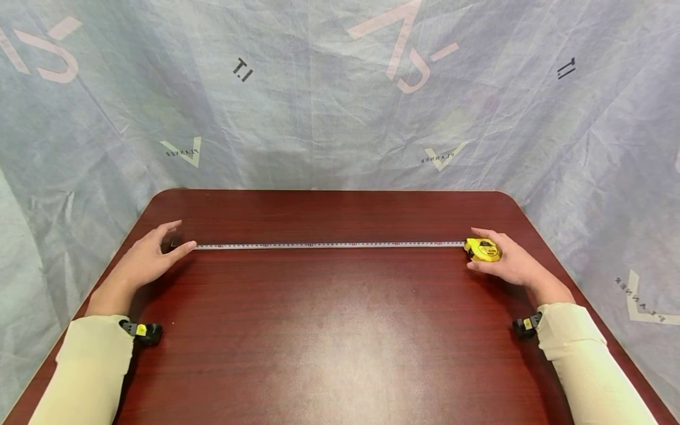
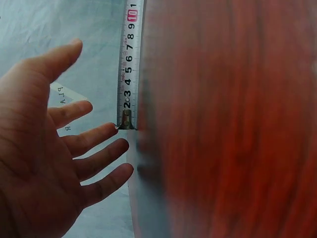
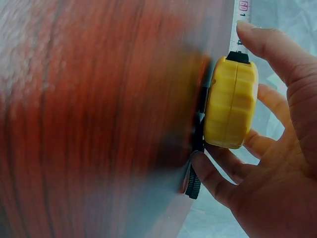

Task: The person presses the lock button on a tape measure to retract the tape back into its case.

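Note:
A yellow tape measure (image 1: pixel 482 250) lies at the right of the table, its blade (image 1: pixel 329 245) drawn out straight to the left. My right hand (image 1: pixel 507 260) surrounds the case loosely with spread fingers. In the right wrist view the thumb stands apart from the yellow case (image 3: pixel 231 101), and the little finger is at a black strap (image 3: pixel 193 186) beside it. At the blade's other end is my left hand (image 1: pixel 151 254), fingers spread. The left wrist view shows the metal hook (image 2: pixel 127 120) close by the fingertips, with nothing gripped.
The dark red wooden table (image 1: pixel 340 319) has rounded far corners. Grey printed cloth (image 1: pixel 319 106) hangs behind it and along both sides. A small black camera (image 1: pixel 149 334) is strapped to the left wrist, and another black camera (image 1: pixel 525 328) to the right.

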A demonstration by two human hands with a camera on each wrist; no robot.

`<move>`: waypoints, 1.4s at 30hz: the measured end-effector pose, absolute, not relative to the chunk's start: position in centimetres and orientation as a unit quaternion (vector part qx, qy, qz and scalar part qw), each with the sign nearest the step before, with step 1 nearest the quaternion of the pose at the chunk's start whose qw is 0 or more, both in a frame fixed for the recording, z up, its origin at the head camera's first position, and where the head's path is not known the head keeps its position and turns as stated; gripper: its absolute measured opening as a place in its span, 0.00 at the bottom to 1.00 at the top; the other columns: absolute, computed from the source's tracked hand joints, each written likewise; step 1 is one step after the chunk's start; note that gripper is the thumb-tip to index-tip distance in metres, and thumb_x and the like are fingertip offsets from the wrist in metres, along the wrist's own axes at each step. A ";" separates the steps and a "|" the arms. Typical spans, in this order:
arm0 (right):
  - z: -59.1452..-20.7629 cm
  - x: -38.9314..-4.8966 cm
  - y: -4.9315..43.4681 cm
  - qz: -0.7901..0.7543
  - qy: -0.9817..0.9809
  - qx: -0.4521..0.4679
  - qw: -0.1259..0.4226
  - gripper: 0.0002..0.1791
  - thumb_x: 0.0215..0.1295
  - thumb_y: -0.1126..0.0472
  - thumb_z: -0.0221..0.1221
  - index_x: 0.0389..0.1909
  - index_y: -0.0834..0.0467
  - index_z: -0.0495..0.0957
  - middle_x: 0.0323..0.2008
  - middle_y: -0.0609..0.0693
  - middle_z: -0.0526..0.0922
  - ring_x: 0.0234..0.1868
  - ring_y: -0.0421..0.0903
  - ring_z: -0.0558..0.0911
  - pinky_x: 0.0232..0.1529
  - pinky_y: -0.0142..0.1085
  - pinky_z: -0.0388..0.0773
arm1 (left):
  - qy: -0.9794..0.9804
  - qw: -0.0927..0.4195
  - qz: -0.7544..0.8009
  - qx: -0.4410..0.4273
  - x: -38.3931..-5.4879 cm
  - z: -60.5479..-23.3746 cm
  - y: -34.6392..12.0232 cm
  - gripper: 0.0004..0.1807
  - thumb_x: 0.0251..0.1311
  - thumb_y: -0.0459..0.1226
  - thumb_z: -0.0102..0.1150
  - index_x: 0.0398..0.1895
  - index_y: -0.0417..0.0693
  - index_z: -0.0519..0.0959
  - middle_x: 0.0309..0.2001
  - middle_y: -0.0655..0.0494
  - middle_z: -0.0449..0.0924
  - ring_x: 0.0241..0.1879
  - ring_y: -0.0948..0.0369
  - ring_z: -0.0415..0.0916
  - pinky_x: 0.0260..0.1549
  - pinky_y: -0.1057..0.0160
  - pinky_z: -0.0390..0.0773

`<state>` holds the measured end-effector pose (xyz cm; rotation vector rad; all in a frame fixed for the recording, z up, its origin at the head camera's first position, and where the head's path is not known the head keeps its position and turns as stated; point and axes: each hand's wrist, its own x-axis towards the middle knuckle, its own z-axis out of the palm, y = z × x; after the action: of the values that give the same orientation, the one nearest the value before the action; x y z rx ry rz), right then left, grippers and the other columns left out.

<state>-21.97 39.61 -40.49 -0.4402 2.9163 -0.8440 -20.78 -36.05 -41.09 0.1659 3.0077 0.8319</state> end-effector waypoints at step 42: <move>-40.6 -21.3 40.0 -0.258 0.953 -0.161 0.004 0.41 0.65 0.60 0.72 0.75 0.62 0.64 0.61 0.69 0.70 0.57 0.64 0.71 0.55 0.61 0.66 | 0.975 -0.018 0.213 0.060 -21.4 -41.6 -37.5 0.23 0.69 0.32 0.64 0.65 0.39 0.74 0.52 0.35 0.83 0.54 0.36 0.78 0.53 0.30 0.64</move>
<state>-21.28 39.96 -40.56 -0.5039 2.9840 -0.8098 -21.37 -37.53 -41.59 0.1908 3.0995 0.6777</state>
